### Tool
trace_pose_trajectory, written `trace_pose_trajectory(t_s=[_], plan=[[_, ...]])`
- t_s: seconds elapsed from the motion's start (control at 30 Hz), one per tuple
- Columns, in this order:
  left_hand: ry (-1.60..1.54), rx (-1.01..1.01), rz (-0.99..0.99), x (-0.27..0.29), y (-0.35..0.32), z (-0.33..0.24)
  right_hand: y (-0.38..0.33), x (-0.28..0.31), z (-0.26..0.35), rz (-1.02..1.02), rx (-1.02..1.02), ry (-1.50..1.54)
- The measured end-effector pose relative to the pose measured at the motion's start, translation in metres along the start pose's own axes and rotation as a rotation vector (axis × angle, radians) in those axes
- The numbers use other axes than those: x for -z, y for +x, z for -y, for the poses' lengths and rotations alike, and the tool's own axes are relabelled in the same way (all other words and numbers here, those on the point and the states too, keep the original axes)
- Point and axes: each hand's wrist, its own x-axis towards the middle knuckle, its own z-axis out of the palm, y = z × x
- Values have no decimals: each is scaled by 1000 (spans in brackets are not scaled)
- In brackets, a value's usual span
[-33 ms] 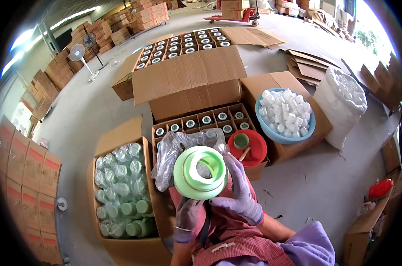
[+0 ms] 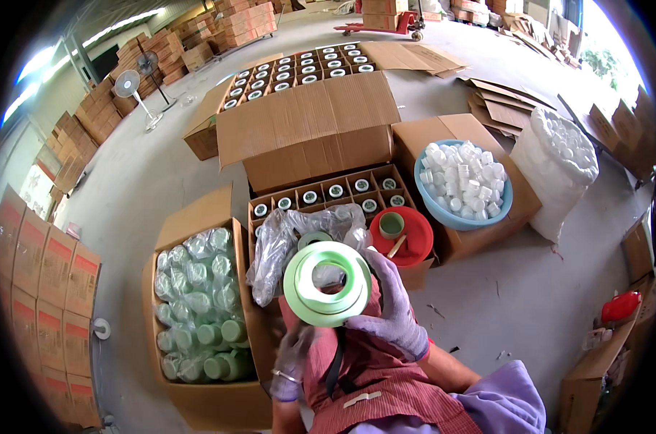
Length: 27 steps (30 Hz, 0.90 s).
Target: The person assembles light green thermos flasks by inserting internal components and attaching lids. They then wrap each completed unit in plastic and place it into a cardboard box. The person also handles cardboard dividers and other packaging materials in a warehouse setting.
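Apparently mid-handling: pale green ring-shaped piece (image 2: 328,304) at the centre of the frame, held up with opening toward the camera, above the apron (image 2: 386,412). Gripped by the right hand (image 2: 397,318) along the right and lower edge, with thumb below and fingers up the side. As for the left hand (image 2: 292,358), lower centre of the frame: blurred, just below and left of the piece; cannot tell whether touching it, nor whether open or closed. Best judged as a hold-and-check step, with most of the support from one side. Just above the piece: crumpled clear plastic bag (image 2: 270,257), draped over part of a divided carton (image 2: 415,277) with white-capped bottles (image 2: 335,191) in the cells. To the right of that, centre right of the frame: red round tray (image 2: 420,242) bearing a green cup (image 2: 392,226). Further up and right: blue basin (image 2: 465,224) heaped with white caps (image 2: 462,177). Lower left: open carton (image 2: 198,412) full of green bottles (image 2: 199,304), many in clear wrap. For the next move, probably calls for keeping the right-side grip steady, bringing support to the free left edge before any turning, and staying clear of the loose bag.
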Motion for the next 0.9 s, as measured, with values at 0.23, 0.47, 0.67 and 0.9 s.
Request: trace_pose_trajectory(t_s=[0.23, 0.47, 0.67, 0.9], plan=[[421, -528, 248, -9, 0, -90, -17, 22, -31, 114, 115, 131], [777, -472, 735, -56, 64, -145, 23, 17, -57, 320, -38, 425], [810, -481, 619, -47, 87, -175, 49, 22, -141, 93, -419, 255], [1156, -739, 161, -40, 105, -164, 6, 64, -380, -141, -980, -799]])
